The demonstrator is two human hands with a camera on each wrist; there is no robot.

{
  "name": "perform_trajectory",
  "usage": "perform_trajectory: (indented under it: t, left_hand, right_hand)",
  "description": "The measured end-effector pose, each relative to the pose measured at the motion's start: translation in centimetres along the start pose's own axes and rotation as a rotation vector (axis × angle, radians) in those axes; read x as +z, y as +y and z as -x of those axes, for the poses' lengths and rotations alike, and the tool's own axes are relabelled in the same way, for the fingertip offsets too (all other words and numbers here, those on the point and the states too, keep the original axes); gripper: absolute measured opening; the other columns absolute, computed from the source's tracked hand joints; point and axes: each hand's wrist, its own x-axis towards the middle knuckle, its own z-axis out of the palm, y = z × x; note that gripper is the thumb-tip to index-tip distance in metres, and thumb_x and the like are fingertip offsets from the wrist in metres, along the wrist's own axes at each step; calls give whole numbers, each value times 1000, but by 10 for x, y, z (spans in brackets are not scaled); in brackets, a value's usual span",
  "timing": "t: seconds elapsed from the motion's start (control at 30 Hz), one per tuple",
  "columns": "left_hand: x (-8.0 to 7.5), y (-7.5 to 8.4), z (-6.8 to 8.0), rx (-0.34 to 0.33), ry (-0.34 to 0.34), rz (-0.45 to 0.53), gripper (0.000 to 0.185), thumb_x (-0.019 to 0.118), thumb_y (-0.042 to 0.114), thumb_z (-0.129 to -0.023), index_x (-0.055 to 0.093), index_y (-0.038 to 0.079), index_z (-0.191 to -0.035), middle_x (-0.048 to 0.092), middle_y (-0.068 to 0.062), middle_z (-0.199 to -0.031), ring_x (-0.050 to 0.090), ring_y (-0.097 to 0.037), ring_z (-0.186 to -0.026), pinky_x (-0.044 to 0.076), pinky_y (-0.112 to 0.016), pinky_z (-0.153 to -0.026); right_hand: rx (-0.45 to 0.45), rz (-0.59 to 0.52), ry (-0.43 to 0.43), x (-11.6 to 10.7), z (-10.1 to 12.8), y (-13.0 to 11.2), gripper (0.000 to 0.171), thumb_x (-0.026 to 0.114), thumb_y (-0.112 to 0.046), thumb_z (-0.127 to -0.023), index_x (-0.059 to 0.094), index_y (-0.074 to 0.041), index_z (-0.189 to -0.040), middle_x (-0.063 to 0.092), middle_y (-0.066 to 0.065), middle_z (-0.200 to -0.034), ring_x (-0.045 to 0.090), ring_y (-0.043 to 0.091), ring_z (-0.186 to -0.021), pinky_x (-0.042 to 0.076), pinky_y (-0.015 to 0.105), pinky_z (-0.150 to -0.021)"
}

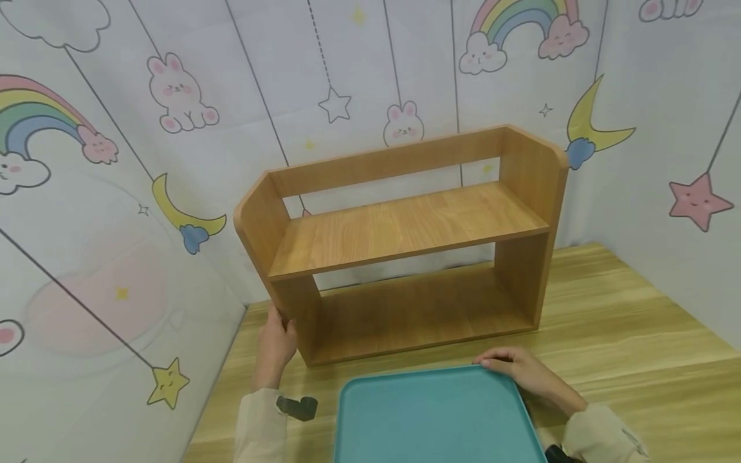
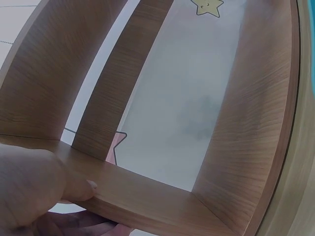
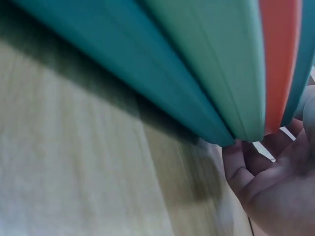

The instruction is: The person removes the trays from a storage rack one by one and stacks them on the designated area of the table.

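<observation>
A two-tier wooden shelf stands on the table, set at a slight angle. My left hand grips the edge of its left side panel, thumb on the inner face and fingers around the outer face. In front of the shelf lies a stack of trays with a teal tray on top. The right wrist view shows an orange tray, a light green tray and a darker teal tray beneath. My right hand holds the stack's far right corner, fingers curled at its edge.
The wood-grain table extends to the right of the shelf. White wall cloth printed with rabbits, stars and rainbows encloses the left, back and right sides, close behind the shelf. A dark strap sits at the left sleeve.
</observation>
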Motion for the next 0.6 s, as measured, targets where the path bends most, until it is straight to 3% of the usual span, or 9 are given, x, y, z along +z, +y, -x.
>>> perform_trajectory:
  t: [0.17, 0.27, 0.4, 0.53, 0.6]
  left_hand:
    - [1, 0, 1, -13, 18, 11, 45, 42, 7, -97, 29, -8, -137, 50, -39, -126, 54, -50, -115, 47, -56, -93]
    - [4, -1, 2, -6, 58, 14, 43, 41, 6, -96, 32, -11, -134, 52, -39, -123, 55, -50, -112, 48, -56, -91]
    - [10, -1, 11, -17, 92, -19, 39, 41, 10, -97, 37, -15, -126, 56, -39, -111, 60, -50, -100, 51, -55, -82]
    - [17, 12, 38, -50, 31, -185, 38, 50, 22, -96, 47, -15, -106, 61, -33, -91, 62, -46, -82, 51, -52, -69]
    - [24, 24, 53, -16, 18, -275, 42, 56, 29, -93, 50, -13, -99, 61, -30, -86, 62, -45, -79, 50, -51, -66]
  right_hand:
    - [75, -49, 17, -7, 1, -15, 36, 53, -25, -98, 63, 4, -117, 66, 18, -115, 63, 6, -100, 51, 21, -83]
    - [54, -4, 40, -15, 2, -29, 39, 51, -23, -99, 59, 9, -119, 64, 24, -116, 65, 20, -102, 54, 27, -84]
    - [12, 158, 127, -16, 3, -50, 38, 49, -24, -100, 57, 6, -122, 63, 23, -117, 63, 31, -103, 54, 33, -83]
    - [-5, 359, 276, 3, 2, -70, 40, 50, -29, -99, 56, 2, -124, 62, 20, -121, 60, 33, -109, 52, 42, -87]
    - [-17, 442, 340, 16, 2, -79, 44, 50, -31, -99, 53, 2, -128, 56, 23, -128, 53, 40, -117, 47, 53, -93]
